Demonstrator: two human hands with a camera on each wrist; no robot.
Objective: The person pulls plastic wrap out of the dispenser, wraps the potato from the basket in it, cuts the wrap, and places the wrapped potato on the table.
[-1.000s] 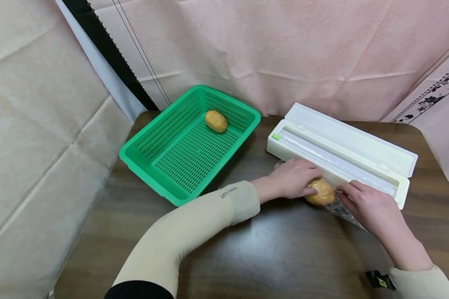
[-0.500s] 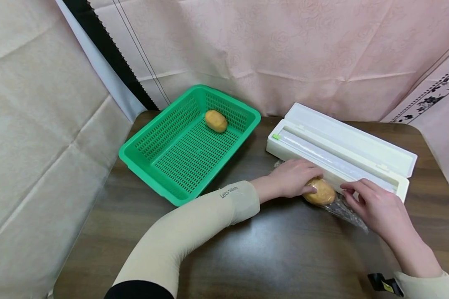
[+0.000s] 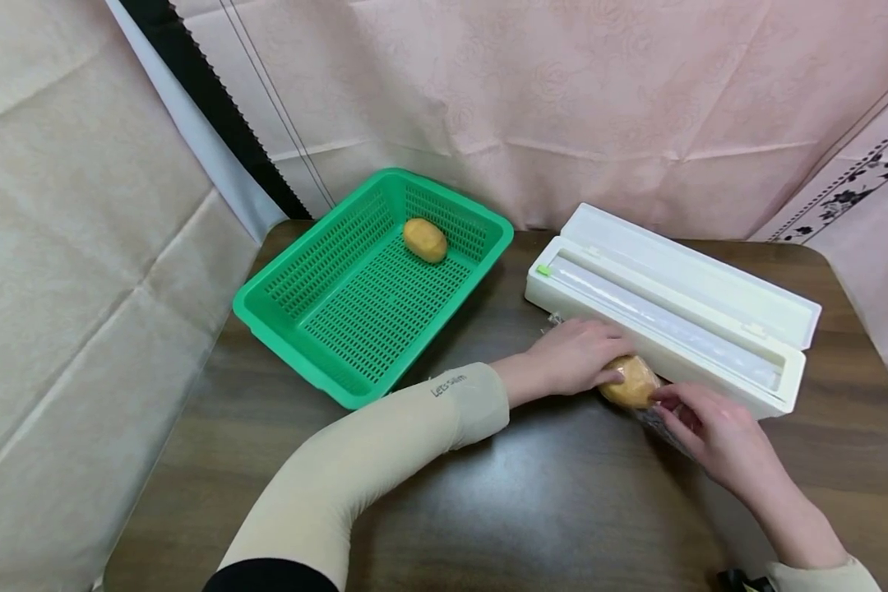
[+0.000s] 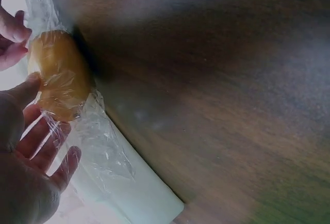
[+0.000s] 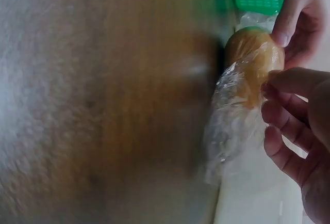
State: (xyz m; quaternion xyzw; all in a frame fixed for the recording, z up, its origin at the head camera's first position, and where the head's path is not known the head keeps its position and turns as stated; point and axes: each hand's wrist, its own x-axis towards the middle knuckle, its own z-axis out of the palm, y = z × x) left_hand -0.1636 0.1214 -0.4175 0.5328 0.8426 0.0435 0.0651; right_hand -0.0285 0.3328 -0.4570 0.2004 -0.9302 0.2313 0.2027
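Observation:
A yellow potato (image 3: 629,383) wrapped in clear plastic wrap (image 5: 227,115) lies against the front of a white wrap dispenser (image 3: 710,383). My left hand (image 3: 579,355) holds the potato at its left end, thumb on the near side and fingers behind it. Loose wrap trails from both ends of the potato, as the left wrist view shows. At the potato's right end is my right hand (image 3: 721,432), its thumb and index fingertip pinching the film close to the skin. The other right fingers are loosely bent in the right wrist view.
A green plastic basket (image 3: 303,362) stands at the back left with a bare potato (image 3: 425,240) in it. The dispenser's lid (image 3: 696,267) is raised, a roll of film (image 3: 636,308) inside. Pink cloth (image 3: 562,107) hangs behind the brown table (image 3: 548,501).
My right hand first drew back slightly from the potato, then came in left and nearer to its right end. The left hand keeps its hold with little movement.

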